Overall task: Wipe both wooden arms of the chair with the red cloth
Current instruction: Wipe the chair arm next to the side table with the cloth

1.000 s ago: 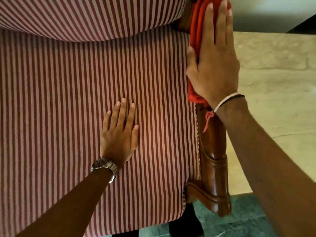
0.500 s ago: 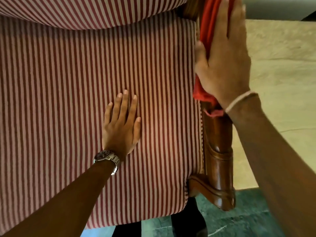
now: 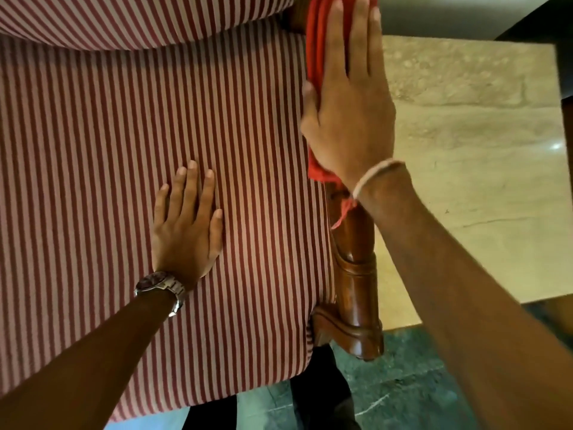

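Striped seat cushion [image 3: 108, 166] fills the left and centre of view; its right edge runs just beside the wooden arm [image 3: 356, 280] from top to bottom. Backrest cushion [image 3: 124, 17] overhangs the seat along the top edge. To the right of the arm, open beige stone floor [image 3: 480, 150], bare out to a dark edge at far right. Below the arm's front end, darker green floor [image 3: 403, 383]. The arm's carved front end stands clear of both hands.

Right hand [image 3: 350, 110] lies flat, palm down, on the red cloth [image 3: 314, 48], which is draped over the upper stretch of the wooden arm. Fingers [image 3: 359, 35] straight and pressed together, tips reaching the top of the frame; thumb against the cloth's seat-side edge. Not a pinch: the cloth is held down under the palm (whether the thumb hooks under it, cannot tell). Cloth shows along the hand's left side and pokes out at the wrist, a frayed red strand [image 3: 342, 212] hanging over the wood. Pale band [image 3: 372, 175] at this wrist.

Left hand [image 3: 186, 225] rests flat on the seat cushion, well apart from the arm, fingers extended and slightly spread, holding nothing. Metal watch [image 3: 159, 285] at its wrist.
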Demonstrator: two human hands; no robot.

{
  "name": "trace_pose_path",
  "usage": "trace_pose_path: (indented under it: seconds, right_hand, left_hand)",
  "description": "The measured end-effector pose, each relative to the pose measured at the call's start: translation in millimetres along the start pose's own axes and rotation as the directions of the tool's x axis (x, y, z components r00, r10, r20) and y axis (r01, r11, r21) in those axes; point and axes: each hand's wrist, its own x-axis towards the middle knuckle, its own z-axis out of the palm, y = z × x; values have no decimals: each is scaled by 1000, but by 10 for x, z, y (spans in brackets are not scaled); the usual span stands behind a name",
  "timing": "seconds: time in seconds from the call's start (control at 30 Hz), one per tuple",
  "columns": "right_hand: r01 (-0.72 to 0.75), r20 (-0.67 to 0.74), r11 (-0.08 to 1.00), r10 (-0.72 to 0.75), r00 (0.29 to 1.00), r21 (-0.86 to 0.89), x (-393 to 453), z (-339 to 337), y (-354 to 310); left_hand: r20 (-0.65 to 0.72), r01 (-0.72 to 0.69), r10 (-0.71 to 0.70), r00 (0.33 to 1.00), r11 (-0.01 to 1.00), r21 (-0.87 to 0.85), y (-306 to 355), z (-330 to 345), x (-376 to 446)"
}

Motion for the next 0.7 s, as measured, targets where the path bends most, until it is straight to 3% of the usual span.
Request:
trace_pose_path:
  seconds: [0.1,0.27,0.5,0.7]
  right_hand:
    - [27,10,999,-27,1000,20,-188,-2,28]
    - [52,108,999,-52,993,7,-1527,-62,132]
    - [39,40,999,-40,998,22,-156,-39,25]
    - [42,71,998,-45,996,38,-1179,-20,139]
  left_hand:
    - [0,6,-6,1000,1000,-1,13,-45,2]
    - [3,13,-13,1000,1000,2,28,-73,-8]
    - [9,2,-2,1000,1000,8,37,-85,-3]
    - [56,9,-9,998,1000,3,54,-140,9]
